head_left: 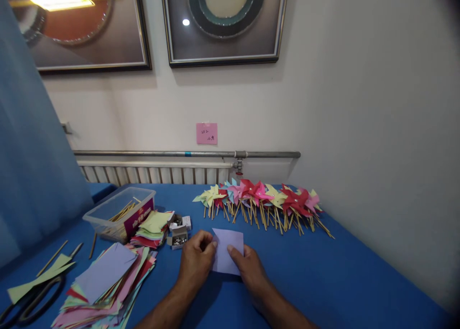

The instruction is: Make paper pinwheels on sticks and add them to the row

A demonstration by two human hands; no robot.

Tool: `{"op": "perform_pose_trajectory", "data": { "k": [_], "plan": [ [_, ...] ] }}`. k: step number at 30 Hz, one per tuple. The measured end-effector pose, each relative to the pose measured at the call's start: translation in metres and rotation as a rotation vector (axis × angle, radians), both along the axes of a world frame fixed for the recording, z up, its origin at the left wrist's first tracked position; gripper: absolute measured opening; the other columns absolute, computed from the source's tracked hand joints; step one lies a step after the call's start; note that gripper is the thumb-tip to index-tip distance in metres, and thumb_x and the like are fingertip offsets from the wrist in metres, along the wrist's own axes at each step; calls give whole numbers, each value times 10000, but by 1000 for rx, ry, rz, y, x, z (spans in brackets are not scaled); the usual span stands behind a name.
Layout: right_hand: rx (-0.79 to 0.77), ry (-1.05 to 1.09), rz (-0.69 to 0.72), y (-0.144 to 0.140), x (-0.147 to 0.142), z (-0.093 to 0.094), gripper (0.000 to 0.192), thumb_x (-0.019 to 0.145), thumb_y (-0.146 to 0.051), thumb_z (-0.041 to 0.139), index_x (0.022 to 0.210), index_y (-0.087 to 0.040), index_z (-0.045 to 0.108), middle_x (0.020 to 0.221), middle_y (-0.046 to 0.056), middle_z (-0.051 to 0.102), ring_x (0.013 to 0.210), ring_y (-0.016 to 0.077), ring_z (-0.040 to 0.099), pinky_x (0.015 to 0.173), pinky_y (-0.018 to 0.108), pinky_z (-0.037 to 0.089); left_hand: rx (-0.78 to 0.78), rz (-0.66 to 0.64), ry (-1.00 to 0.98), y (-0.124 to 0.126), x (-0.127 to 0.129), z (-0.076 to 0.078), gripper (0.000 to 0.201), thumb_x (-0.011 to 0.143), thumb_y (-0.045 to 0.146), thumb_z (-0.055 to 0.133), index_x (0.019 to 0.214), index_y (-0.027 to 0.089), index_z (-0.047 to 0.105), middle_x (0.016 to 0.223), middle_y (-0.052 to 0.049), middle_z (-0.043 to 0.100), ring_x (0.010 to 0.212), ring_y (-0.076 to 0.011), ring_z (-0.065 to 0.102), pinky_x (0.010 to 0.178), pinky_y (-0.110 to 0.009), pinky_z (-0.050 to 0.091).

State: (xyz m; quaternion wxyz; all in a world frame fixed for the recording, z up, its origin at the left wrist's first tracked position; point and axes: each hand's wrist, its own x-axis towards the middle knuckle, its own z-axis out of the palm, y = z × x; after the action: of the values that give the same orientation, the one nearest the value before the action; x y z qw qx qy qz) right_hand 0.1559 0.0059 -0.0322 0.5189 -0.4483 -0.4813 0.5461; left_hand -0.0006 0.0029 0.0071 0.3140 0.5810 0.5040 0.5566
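A square of purple paper (227,259) is held up between my two hands, over the middle front of the blue table. My left hand (197,258) pinches its left edge with thumb and fingers. On the other side, my right hand (247,266) grips the right edge, thumb on the face and fingers behind. To the left lies a messy stack of coloured paper sheets (108,276), purple on top. Just beyond my left hand stand small boxes of metal pins (178,240). Finished paper pinwheels (257,192) on sticks lie in a row at the back.
A clear plastic tub (108,211) with wooden sticks stands at the back left, beside a smaller paper pile (153,226). Black-handled scissors (39,298) lie at the far left under green paper strips. A blue curtain (32,142) hangs there; a radiator (158,173) runs behind the table.
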Motion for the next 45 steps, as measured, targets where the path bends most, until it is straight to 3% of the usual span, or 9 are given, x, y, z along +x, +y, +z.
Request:
{"op": "perform_pose_trajectory", "data": {
  "k": [8,11,20,34,37,40,42,45],
  "plan": [
    [-4,21,3,-2,-2,8,504,765,-583,710,979,-128,725,754,64,759,677,225,694,645,308,532,453,-6,438,-8,-2,-2,216,881,104,483,764,195,640,746,-31,621,717,-163,576,682,-268,400],
    [-12,-6,-9,-1,-2,7,528,749,-616,707,944,-125,723,710,51,738,646,211,670,609,290,510,558,-33,555,-10,-2,-3,244,922,104,453,804,190,649,779,-51,636,753,-170,587,701,-274,421],
    [-21,44,7,-4,-1,11,553,767,-648,683,901,-113,711,637,22,673,582,171,600,565,260,458,682,-12,727,-10,-2,-3,268,949,115,436,892,186,688,875,-77,655,820,-180,583,741,-305,438],
    [-18,49,-1,0,0,8,475,692,-513,778,961,-124,741,789,68,758,691,216,667,629,292,505,763,60,916,-10,-2,1,266,920,92,454,818,174,685,833,-73,646,762,-190,562,683,-318,386],
    [-31,22,-34,2,1,8,455,671,-480,776,945,-118,743,790,73,759,687,219,659,624,296,506,753,29,906,-12,-1,1,254,903,82,458,821,175,679,841,-75,652,765,-196,566,686,-324,391],
    [0,5,-65,1,2,10,431,679,-465,761,938,-120,747,797,66,756,698,219,653,640,298,510,657,-48,769,-15,-2,4,182,889,136,512,867,185,686,887,-83,663,804,-203,581,732,-333,415],
    [26,-12,-84,1,2,12,435,688,-482,751,939,-127,748,793,57,751,699,221,651,644,301,513,515,-78,592,-15,-3,7,151,886,188,538,886,191,689,890,-79,666,822,-203,592,750,-326,424],
    [60,-59,-105,0,3,13,433,699,-518,741,917,-144,748,773,44,742,679,215,637,619,293,505,166,-104,266,-9,-3,8,154,853,286,584,784,188,680,753,-39,638,716,-180,572,668,-286,406]
  ]
}}
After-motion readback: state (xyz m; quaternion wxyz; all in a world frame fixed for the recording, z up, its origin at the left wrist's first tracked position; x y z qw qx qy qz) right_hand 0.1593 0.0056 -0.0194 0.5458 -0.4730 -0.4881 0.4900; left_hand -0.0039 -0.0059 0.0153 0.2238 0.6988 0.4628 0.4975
